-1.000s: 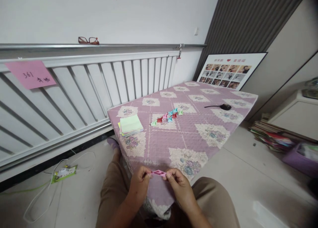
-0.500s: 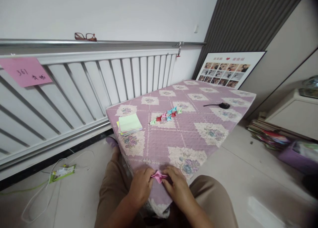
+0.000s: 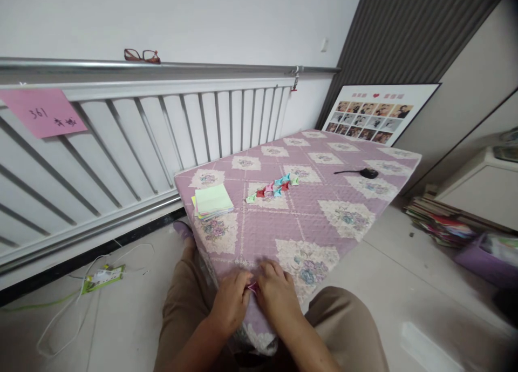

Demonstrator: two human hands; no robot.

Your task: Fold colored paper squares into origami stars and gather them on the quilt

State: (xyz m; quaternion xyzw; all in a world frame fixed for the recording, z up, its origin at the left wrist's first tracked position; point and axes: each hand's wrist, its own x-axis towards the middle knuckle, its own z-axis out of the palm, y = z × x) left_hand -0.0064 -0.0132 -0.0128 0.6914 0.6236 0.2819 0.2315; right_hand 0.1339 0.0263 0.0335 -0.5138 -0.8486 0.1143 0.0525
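Note:
Between my two hands, at the near end of the table, is a small pink folded paper piece (image 3: 253,287), mostly covered by fingers. My left hand (image 3: 232,301) pinches its left side. From the right, my right hand (image 3: 277,293) closes over the other side, its fingertips hidden from me. Farther up the cloth lies a cluster of several small folded paper pieces (image 3: 269,187) in green, red, pink and blue. To their left is a stack of square paper sheets (image 3: 213,202), pale green on top.
A purple floral tablecloth (image 3: 263,242) covers the table. A black long-handled object (image 3: 368,173) lies at its right. A white radiator (image 3: 226,118) runs along the left, with glasses (image 3: 141,55) above it. A photo board (image 3: 421,99) leans at the far end.
My right hand has moved left and closed over the pink paper, which showed as an open, pointed shape before and is now largely hidden. The view has shifted slightly.

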